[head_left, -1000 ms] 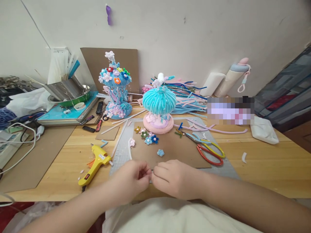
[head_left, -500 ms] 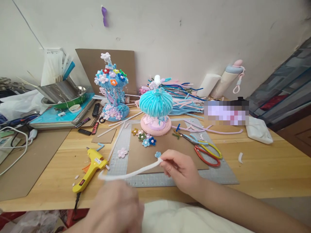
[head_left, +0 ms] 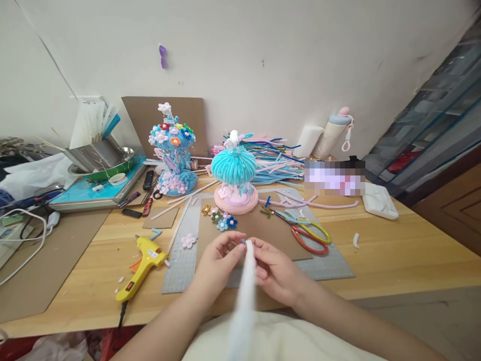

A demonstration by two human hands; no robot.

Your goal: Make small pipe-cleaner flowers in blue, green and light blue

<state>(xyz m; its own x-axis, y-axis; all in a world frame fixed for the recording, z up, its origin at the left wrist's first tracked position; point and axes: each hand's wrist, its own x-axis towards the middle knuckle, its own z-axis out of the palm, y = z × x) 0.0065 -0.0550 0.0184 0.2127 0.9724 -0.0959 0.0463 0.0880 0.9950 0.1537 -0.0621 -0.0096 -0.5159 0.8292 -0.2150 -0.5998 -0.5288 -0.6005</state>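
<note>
A white pipe cleaner (head_left: 246,296) runs from my fingertips back toward my body, its near part smeared by motion. My right hand (head_left: 276,271) pinches its far end. My left hand (head_left: 221,258) meets the right one there, thumb and forefinger closed at the same end; the exact grip is partly hidden. Beyond the hands stands a turquoise pipe-cleaner dome on a pink base (head_left: 233,168). Small pipe-cleaner flowers (head_left: 223,220) lie before it, and a pale pink flower (head_left: 189,241) lies to the left on the grey cutting mat (head_left: 176,278).
A yellow glue gun (head_left: 145,263) lies left of the mat. Scissors with red and yellow handles (head_left: 311,238) rest at right. A blue flowered pipe-cleaner piece (head_left: 173,150) stands behind, beside a pile of loose pipe cleaners (head_left: 278,165). A metal pot (head_left: 95,153) is at far left.
My left hand has moved up and right to join my right hand at the pipe cleaner's end. The strip has swung from pointing left to pointing toward me. The view has shifted slightly.
</note>
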